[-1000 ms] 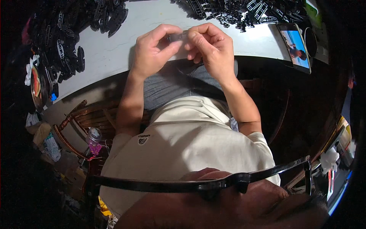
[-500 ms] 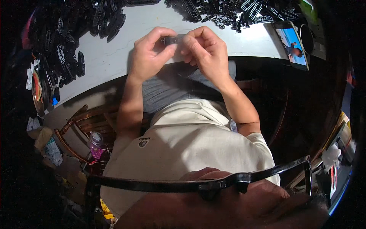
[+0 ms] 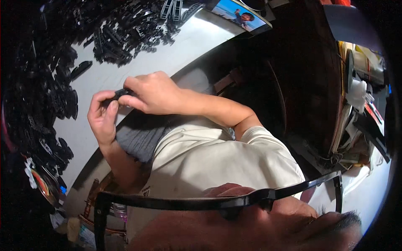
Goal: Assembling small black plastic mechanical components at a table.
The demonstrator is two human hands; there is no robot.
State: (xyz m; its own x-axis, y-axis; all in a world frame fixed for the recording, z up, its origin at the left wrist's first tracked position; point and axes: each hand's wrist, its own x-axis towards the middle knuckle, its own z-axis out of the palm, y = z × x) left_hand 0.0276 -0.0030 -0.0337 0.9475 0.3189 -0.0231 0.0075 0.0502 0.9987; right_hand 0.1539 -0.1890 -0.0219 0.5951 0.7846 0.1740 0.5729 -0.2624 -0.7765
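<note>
A small black plastic piece [image 3: 120, 93] is held between my two hands over the near edge of the table. My left hand [image 3: 102, 117] pinches one end between thumb and fingers. From the other side my right hand [image 3: 155, 93] grips it with thumb and bent fingers, which cover much of it. Its exact kind I cannot make out. Closest to the hands on the table lie a heap of small black plastic parts [image 3: 121, 39] and a lone long black part [image 3: 81, 69].
More black parts [image 3: 63, 102] are piled along the left side of the white table [image 3: 171, 54]. A lit screen [image 3: 238, 16] leans at the table's far right. A wooden chair [image 3: 88, 198] stands at lower left. Bags and papers [image 3: 358, 96] crowd the right side.
The view has turned, so the table, heaps and screen now appear farther left. My hands stay on the black piece, with the right forearm now lying more across my body.
</note>
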